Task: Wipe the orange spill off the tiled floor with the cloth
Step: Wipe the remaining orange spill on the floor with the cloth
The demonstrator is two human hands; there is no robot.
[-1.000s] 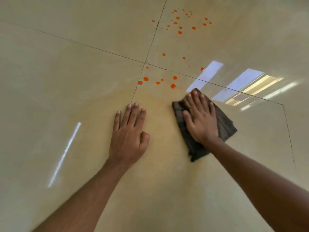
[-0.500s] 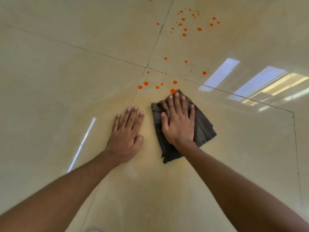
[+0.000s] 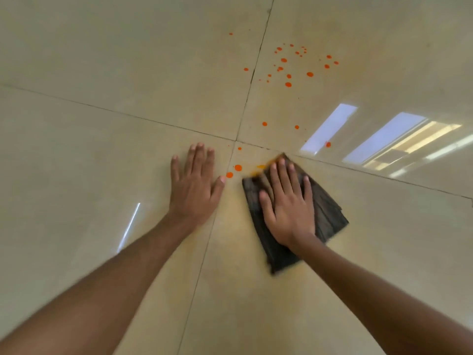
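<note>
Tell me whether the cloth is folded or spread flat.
Folded: the dark cloth shows stacked layered edges along its right side under the right hand.

Right hand flat on folded dark grey cloth, left hand flat on glossy beige tiled floor, orange droplets scattered beyond, 2 drops between thumb and cloth

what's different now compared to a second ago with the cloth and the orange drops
The right hand has pushed the dark cloth left and forward, closer to the left hand. Its front edge has reached the nearest orange drops, smearing some into a streak. The left hand stays flat on the tiled floor; the farther drops are untouched. Nothing was taken hold of or let go.
</note>
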